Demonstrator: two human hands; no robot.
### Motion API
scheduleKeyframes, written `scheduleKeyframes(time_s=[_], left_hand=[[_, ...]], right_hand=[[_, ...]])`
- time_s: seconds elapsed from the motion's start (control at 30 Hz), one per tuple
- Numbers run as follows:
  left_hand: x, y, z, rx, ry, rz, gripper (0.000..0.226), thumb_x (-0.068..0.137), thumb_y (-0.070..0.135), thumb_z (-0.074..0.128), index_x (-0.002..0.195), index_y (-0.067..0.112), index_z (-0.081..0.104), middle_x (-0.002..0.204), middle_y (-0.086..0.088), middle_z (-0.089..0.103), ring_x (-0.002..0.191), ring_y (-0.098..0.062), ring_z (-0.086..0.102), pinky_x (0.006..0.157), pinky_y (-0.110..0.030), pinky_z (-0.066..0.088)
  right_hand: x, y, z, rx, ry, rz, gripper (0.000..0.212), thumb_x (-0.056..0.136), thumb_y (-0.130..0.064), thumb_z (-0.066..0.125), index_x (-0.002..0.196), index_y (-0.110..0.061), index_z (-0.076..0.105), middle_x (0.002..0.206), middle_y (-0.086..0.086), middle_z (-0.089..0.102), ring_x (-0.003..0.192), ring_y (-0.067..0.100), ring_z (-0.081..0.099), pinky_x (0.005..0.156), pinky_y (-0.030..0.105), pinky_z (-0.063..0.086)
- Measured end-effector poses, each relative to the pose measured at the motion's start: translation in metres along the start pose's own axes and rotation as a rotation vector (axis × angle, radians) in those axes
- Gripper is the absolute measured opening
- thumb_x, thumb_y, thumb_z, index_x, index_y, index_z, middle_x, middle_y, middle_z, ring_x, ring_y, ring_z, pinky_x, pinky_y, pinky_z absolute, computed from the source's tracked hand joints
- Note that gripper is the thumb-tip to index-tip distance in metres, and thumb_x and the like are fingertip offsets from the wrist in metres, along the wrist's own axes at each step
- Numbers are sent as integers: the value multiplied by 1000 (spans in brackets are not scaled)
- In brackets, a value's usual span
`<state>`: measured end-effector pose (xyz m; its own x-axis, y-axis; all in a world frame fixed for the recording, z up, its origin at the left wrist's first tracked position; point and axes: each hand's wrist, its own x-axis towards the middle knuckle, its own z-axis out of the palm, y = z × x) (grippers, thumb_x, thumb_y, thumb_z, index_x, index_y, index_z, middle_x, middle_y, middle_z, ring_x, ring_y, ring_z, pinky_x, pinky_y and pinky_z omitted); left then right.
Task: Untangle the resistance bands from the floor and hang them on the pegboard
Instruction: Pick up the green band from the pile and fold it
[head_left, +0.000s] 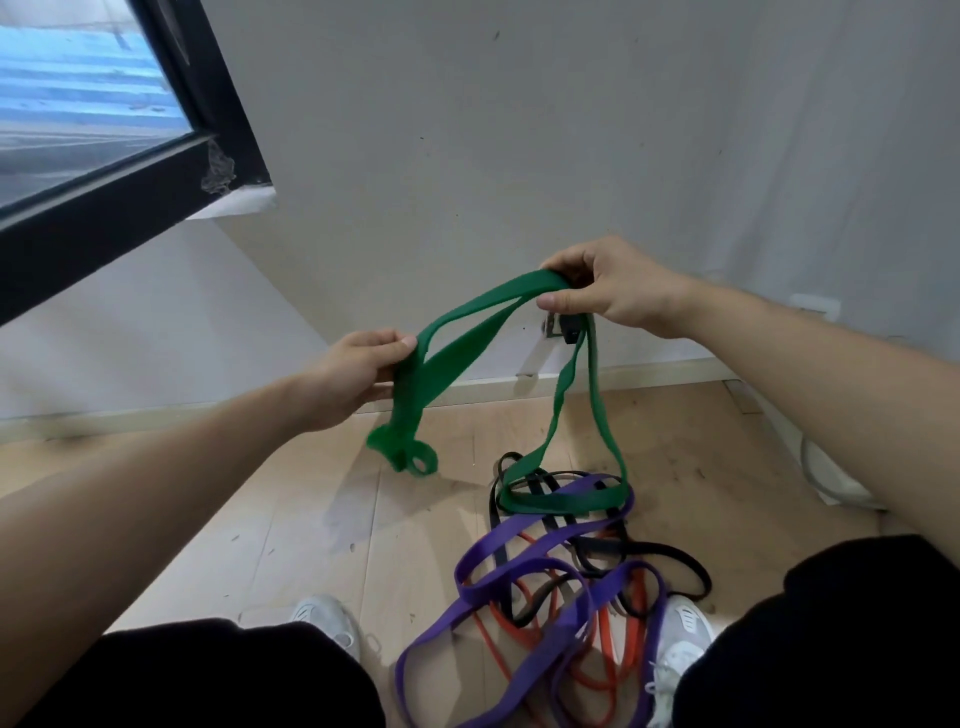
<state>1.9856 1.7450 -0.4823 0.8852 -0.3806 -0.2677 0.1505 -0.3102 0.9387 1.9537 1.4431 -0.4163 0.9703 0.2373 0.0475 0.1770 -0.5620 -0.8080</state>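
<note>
Above floor (291, 519), left hand (358, 374), right hand (613, 291) pinch green band (457, 353) (looped)

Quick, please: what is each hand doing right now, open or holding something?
Left hand: grips the green band.
Right hand: pinches the same green band.

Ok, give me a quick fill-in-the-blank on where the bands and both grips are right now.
The left grip and right grip both hold one band, coloured ____. The ____ grip is higher in the frame. That band's lower loop lies among the purple band and black band on the ____.
Missing: green; right; floor.
</note>
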Motion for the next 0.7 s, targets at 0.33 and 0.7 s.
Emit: scheduleKeyframes(time_s=[0.33,0.7], left_hand=[[-3,18,-4,84,-6,159,66,60,47,87,113,13,70,90,-3,70,77,-15,67,65,-25,55],[-20,33,-4,792,240,581,68,81,38,75,146,31,54,110,14,75,75,4,65,92,-24,49]], right_hand=[[5,10,4,-2,27,45,20,90,-27,72,105,-15,74,100,28,68,79,26,64,83,68,52],[7,23,2,26,-68,83,26,96,-22,64,123,-22,64,100,20,71,84,27,69,90,58,56]])
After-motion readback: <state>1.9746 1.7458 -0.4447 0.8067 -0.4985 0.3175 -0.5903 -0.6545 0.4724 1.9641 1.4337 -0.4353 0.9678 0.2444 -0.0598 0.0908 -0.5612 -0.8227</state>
